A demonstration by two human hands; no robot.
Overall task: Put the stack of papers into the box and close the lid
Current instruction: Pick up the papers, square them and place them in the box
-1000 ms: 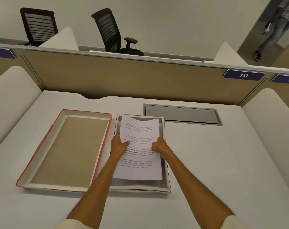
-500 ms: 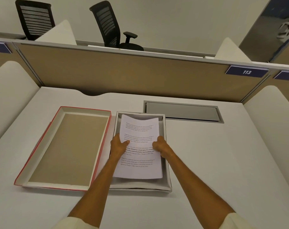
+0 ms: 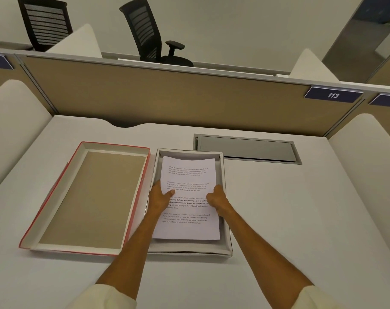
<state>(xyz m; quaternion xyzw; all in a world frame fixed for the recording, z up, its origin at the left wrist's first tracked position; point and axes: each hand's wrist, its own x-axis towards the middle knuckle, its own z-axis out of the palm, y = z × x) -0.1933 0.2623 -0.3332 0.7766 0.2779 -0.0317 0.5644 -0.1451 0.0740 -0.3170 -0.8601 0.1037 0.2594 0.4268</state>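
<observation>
A stack of printed white papers [image 3: 189,228] sits low inside the shallow grey-white box [image 3: 226,248] in the middle of the desk. My left hand [image 3: 159,197] grips the stack's left edge, thumb on top of the page. My right hand [image 3: 217,199] grips the right edge with the fingers curled under. The far end of the stack bows slightly. The red-edged lid [image 3: 87,197] lies upside down to the left of the box, its brown cardboard inside facing up.
A grey metal cable hatch [image 3: 247,149] is set into the white desk behind the box. A tan partition [image 3: 167,97] closes the back, white side dividers flank the desk, and two black office chairs [image 3: 149,32] stand beyond.
The stack has sunk lower and further into the box, with both hands still gripping its edges. The view has shifted slightly downward.
</observation>
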